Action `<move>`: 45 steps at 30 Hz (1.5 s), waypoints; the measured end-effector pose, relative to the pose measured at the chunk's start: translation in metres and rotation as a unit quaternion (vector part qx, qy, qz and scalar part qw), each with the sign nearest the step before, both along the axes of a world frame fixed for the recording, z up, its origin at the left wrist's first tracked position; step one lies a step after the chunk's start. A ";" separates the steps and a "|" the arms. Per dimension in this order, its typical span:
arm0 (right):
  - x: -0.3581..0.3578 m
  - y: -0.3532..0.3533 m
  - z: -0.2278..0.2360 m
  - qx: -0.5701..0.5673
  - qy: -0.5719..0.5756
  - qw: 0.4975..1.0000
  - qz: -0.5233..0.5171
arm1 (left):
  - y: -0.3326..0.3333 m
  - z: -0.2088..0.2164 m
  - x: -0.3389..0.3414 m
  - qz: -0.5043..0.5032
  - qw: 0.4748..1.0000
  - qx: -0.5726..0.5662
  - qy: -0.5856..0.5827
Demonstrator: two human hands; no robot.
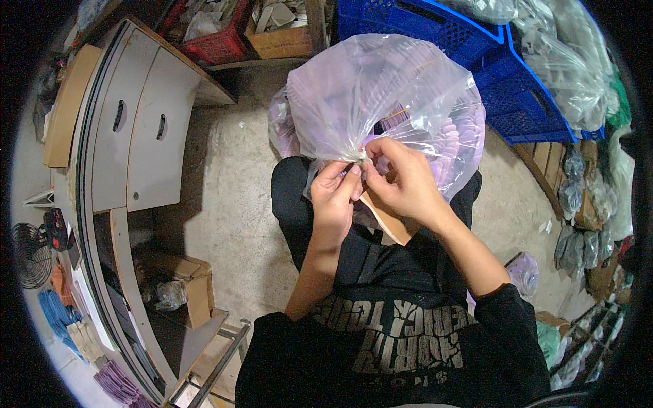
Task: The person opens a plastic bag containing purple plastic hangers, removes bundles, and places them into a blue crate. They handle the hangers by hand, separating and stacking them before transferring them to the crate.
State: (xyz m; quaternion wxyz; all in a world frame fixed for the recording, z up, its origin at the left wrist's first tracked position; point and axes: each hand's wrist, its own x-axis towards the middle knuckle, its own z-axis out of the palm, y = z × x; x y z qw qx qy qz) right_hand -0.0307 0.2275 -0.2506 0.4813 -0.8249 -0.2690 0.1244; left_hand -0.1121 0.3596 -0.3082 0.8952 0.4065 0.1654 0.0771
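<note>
A large clear plastic bag [381, 68] full of lilac stacked pieces rests between my knees, its neck gathered toward me. My left hand [333, 200] is closed, thumb and fingers pinching the bunched neck. Close against it, my right hand [408, 180] also pinches the gathered plastic with bent fingers. Something small and dark shows between the left fingertips, too small to name. A piece of brown cardboard [389, 221] slants down from under my right hand, over my lap.
A grey cabinet [146, 126] with two dark handles stands at left, an open cardboard box [197, 292] below it. Blue plastic crates [435, 30] lie beyond the bag at upper right. A red crate [216, 44] sits at the back, and clear bagged goods [564, 68] pile up at right.
</note>
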 end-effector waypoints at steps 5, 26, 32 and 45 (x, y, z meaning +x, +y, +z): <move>0.000 -0.005 -0.004 -0.018 -0.074 0.997 0.023 | -0.001 0.008 0.000 -0.013 0.999 -0.025 -0.026; -0.012 0.009 -0.019 0.013 -0.137 0.989 -0.062 | -0.007 -0.004 0.006 0.038 0.999 -0.022 -0.028; -0.007 0.008 -0.015 -0.012 -0.128 0.991 -0.026 | -0.014 -0.010 0.007 0.079 0.997 -0.014 -0.002; -0.009 0.002 -0.029 0.054 0.098 0.993 -0.041 | -0.027 -0.025 0.012 0.135 0.989 0.040 0.038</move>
